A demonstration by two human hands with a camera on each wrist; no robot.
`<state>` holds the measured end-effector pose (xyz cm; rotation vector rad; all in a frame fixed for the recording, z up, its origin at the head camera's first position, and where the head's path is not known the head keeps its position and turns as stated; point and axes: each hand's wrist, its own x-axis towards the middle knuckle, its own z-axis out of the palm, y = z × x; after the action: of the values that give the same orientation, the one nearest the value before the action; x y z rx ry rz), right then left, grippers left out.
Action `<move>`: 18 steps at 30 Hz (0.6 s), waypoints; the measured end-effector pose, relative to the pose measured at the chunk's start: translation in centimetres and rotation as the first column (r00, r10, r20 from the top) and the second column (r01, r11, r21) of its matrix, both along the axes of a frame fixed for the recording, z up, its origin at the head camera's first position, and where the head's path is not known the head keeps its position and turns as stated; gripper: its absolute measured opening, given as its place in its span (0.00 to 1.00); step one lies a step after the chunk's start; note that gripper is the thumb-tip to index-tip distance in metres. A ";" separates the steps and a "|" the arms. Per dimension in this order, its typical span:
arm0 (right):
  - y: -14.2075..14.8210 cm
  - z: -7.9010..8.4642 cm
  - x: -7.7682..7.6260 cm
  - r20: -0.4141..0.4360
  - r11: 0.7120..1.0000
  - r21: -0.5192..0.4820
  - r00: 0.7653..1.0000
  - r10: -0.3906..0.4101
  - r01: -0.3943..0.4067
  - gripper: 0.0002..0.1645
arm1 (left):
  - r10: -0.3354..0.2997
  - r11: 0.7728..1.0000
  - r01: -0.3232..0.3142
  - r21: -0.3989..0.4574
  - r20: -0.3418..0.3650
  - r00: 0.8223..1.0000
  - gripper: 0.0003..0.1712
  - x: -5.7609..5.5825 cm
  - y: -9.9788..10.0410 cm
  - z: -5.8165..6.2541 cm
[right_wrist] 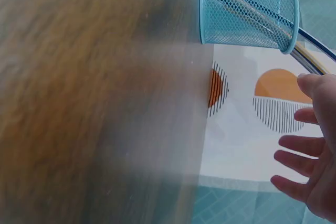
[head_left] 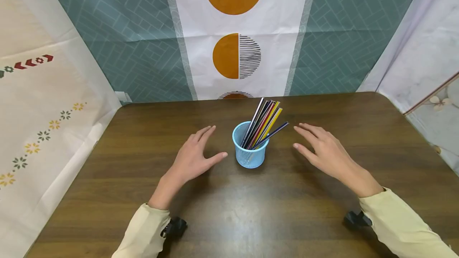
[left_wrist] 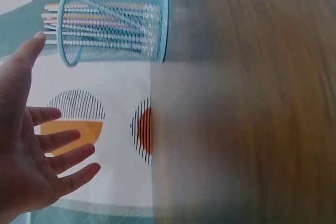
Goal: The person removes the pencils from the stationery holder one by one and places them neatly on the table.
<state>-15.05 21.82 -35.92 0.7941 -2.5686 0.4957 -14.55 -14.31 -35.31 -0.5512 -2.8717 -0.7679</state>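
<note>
A light blue mesh pencil cup (head_left: pixel 250 157) stands upright on the wooden table (head_left: pixel 229 210). Several pencils (head_left: pixel 263 124) in dark, red, yellow and white lean out of it toward the right, and a dark blue one (head_left: pixel 274 132) slants lowest. To the cup's left, my left hand (head_left: pixel 195 156) hovers with fingers spread, holding nothing. My right hand (head_left: pixel 324 152) is on the other side, also spread and apart from the cup. Both wrist views show the cup (left_wrist: pixel 113 24) between the hands, its mesh wall (right_wrist: pixel 247 11) untouched.
Behind the table hangs a teal cloth (head_left: pixel 132 63) with a white panel (head_left: pixel 276 19) bearing orange half circles. A floral white cloth (head_left: pixel 53 90) covers the left side, and a pale cloth (head_left: pixel 423 43) the right. Black straps (head_left: pixel 175 227) sit at both wrists.
</note>
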 end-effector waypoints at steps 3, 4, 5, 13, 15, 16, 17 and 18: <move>-0.4 0.1 -0.1 -0.015 0.999 -0.041 1.000 0.027 -0.027 0.31 | -0.018 0.995 0.013 0.095 0.053 0.998 0.48 -0.1 0.9 -0.3; -0.6 0.1 -0.1 -0.014 0.998 -0.055 0.999 0.033 -0.034 0.30 | -0.025 0.992 0.016 0.122 0.067 0.997 0.47 -0.2 1.1 -0.4; -0.8 0.1 -0.1 -0.007 0.997 -0.072 0.999 0.037 -0.038 0.29 | -0.032 0.989 0.020 0.147 0.080 0.996 0.47 -0.2 1.4 -0.4; -2.2 0.4 -0.6 0.094 0.974 -0.224 0.993 0.068 -0.045 0.22 | -0.112 0.952 0.064 0.298 0.148 0.983 0.46 -1.0 2.9 -0.9; -2.5 0.5 -0.7 0.139 0.965 -0.260 0.988 0.073 -0.035 0.20 | -0.129 0.945 0.074 0.318 0.156 0.979 0.46 -1.1 3.2 -1.1; -2.6 0.6 -0.7 0.170 0.958 -0.285 0.982 0.079 -0.027 0.19 | -0.136 0.943 0.079 0.324 0.159 0.978 0.47 -1.2 3.4 -1.1; -2.8 0.6 -0.8 0.200 0.951 -0.308 0.976 0.083 -0.018 0.17 | -0.141 0.941 0.081 0.329 0.164 0.976 0.47 -1.3 3.5 -1.2; -3.0 0.7 -0.8 0.230 0.945 -0.327 0.969 0.086 -0.006 0.16 | -0.143 0.940 0.080 0.331 0.170 0.975 0.48 -1.4 3.7 -1.3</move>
<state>-15.89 18.85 -35.24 0.7127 -2.5853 1.0584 -15.91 -10.64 -36.61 -0.6307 -2.8074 -1.3491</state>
